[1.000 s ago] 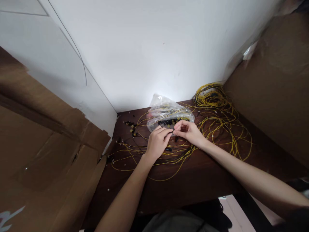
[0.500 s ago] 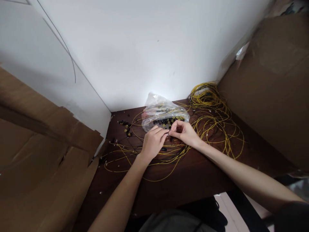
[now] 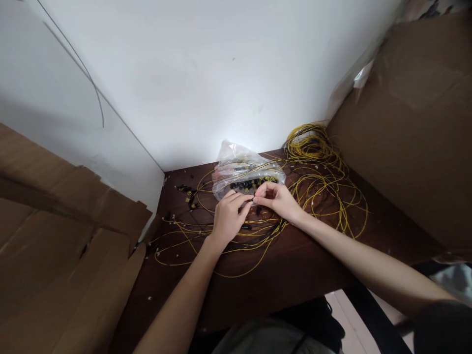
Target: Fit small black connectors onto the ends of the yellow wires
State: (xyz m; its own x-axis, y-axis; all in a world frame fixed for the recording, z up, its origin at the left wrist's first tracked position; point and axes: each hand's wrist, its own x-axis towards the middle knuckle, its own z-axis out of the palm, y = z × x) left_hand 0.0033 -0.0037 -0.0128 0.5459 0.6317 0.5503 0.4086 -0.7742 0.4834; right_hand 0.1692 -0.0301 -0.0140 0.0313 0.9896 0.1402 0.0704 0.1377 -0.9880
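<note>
My left hand [image 3: 229, 212] and my right hand [image 3: 276, 200] meet fingertip to fingertip over the dark brown table [image 3: 287, 268]. Each is closed in a pinch. Between the fingertips sits something tiny and dark, too small to name. Just behind my hands lies a clear plastic bag [image 3: 233, 156] with small black and yellow parts [image 3: 243, 186] at its mouth. Thin yellow wires [image 3: 263, 250] run across the table under and beside both hands. A small black piece [image 3: 246, 227] rests below my fingers among the wires.
Coiled yellow and black wire [image 3: 308, 142] is heaped at the back right. Several black and yellow pieces [image 3: 191, 200] lie at the left, with white scraps around. Cardboard stands on the left [image 3: 47, 255] and right [image 3: 401, 132]; a white wall [image 3: 206, 73] closes the back.
The whole view has shifted slightly, so things appear a little further left. My hands stay pinched together, with the fingertips only slightly rearranged.
</note>
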